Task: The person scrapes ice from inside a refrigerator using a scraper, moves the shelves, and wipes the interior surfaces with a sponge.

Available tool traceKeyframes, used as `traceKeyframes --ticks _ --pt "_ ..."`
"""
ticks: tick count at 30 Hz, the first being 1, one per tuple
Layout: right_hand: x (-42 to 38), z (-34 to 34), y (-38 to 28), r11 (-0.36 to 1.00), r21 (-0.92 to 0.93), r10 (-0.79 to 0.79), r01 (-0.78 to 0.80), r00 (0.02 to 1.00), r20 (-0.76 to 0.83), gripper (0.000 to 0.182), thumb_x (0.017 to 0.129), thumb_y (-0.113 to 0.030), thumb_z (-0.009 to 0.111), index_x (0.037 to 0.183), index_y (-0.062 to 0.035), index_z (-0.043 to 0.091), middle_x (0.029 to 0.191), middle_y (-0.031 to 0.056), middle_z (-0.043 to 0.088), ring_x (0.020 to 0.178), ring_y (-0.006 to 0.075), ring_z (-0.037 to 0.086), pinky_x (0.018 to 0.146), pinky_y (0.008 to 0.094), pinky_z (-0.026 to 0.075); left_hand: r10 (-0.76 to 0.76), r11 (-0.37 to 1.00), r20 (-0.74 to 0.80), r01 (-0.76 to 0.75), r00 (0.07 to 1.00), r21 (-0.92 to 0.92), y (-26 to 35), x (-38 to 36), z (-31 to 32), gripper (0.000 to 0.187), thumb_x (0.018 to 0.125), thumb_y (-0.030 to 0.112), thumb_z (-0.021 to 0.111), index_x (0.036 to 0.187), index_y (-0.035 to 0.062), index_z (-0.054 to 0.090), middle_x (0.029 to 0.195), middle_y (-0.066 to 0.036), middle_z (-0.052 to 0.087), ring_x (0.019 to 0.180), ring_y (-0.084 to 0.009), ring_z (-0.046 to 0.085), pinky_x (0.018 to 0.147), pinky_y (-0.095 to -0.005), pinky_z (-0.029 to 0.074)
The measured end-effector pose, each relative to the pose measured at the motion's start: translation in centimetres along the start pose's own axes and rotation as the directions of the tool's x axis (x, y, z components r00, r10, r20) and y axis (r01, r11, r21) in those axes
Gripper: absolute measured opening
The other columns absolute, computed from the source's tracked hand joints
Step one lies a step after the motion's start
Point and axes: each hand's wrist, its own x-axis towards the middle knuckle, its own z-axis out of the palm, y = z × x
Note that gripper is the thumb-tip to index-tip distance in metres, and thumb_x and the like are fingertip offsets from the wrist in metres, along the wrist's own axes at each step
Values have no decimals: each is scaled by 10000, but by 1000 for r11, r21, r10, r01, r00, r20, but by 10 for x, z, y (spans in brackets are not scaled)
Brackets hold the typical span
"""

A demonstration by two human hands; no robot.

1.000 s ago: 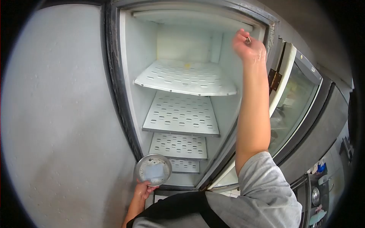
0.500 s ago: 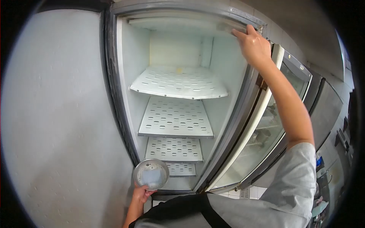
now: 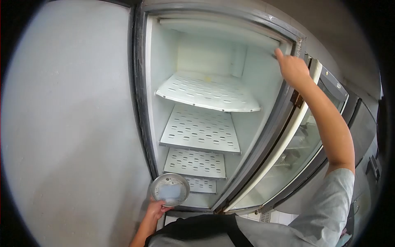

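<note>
My left hand (image 3: 157,209) grips the lower rim of a round metal bowl (image 3: 155,196), which holds whitish, bubbly liquid. The bowl is in front of the lower shelves of an upright fridge (image 3: 140,82). Up at the top right, my right hand (image 3: 294,71) is by the fridge's inner right wall (image 3: 263,70), below the ceiling panel (image 3: 218,31). Its fingers are closed and mostly turned away; a small dark edge shows at the fingertips, too little to name. Beneath that hand sits the top slotted white shelf (image 3: 210,92), its front edge bowed.
More slotted shelves, including a middle one (image 3: 201,129), are stacked below. A large grey door panel (image 3: 78,107) stands at the left. To the right, a glass-fronted door (image 3: 296,148) is beside the rusty hinge (image 3: 297,99). Floor tiles (image 3: 284,217) show at the bottom.
My right hand has moved from the front edge of the ceiling panel down to the upper right wall. The view has shifted slightly left; my left hand still holds the bowl.
</note>
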Motion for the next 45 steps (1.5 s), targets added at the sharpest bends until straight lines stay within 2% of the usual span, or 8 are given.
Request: traceKeyframes --ticks 3,9,21,24,27,32,35,45 --pt "19 -12 0 997 -75 1 -8 996 -89 215 808 -65 438 1017 -21 461 742 160 627 709 327 629 594 426 503 -9 996 -56 3 998 -91 2 -4 9 716 693 -119 449 1280 177 165 1083 -246 454 756 -395 607 555 -464 575" --pt "48 -21 2 982 -190 -18 10 999 -41 180 811 -87 455 930 -5 562 758 125 643 735 297 641 608 396 520 19 997 55 -15 998 -76 -5 7 -7 750 680 -107 450 1289 212 152 1088 -254 450 745 -393 605 551 -464 576" --pt "61 -43 22 997 -74 -13 21 994 112 236 860 -171 420 969 -73 605 868 106 628 826 313 619 707 408 507 -3 993 99 14 995 -117 -3 5 -1 644 675 -128 426 1246 98 234 976 -247 508 543 -313 580 506 -413 572" --pt "57 -46 19 988 -151 -4 20 994 111 247 853 -158 423 1002 -89 607 875 106 633 845 315 619 709 404 512 -15 996 -35 12 999 -87 3 -7 14 660 662 -135 448 1244 97 241 967 -240 515 519 -308 571 520 -432 576" --pt "53 -39 -1 979 -197 57 -58 998 -13 248 835 -119 443 1016 -103 612 882 106 637 851 317 620 691 395 521 -20 1000 82 18 996 23 -2 3 0 618 706 -91 458 1248 96 227 1029 -255 509 770 -400 612 579 -478 570" --pt "56 -58 -17 942 -329 -16 60 991 136 248 816 -71 465 1021 -99 602 931 109 625 883 309 612 709 387 521 -38 999 61 39 997 -27 -6 5 -6 684 669 -123 464 1249 145 220 1039 -250 492 681 -384 617 531 -447 579" --pt "59 -62 -14 976 -219 39 -3 986 160 259 813 -68 468 1044 -97 581 940 116 610 883 304 607 709 388 516 -47 996 67 52 997 -74 -9 6 -8 694 672 -116 470 1249 173 214 1069 -246 479 712 -394 617 536 -457 578" --pt "59 -47 26 987 -75 -131 145 978 162 275 840 -120 434 1081 -113 565 887 134 622 821 321 608 701 413 499 -45 998 8 46 999 -46 -5 -3 -1 702 670 -125 461 1245 197 220 1079 -236 466 732 -383 611 537 -462 579"
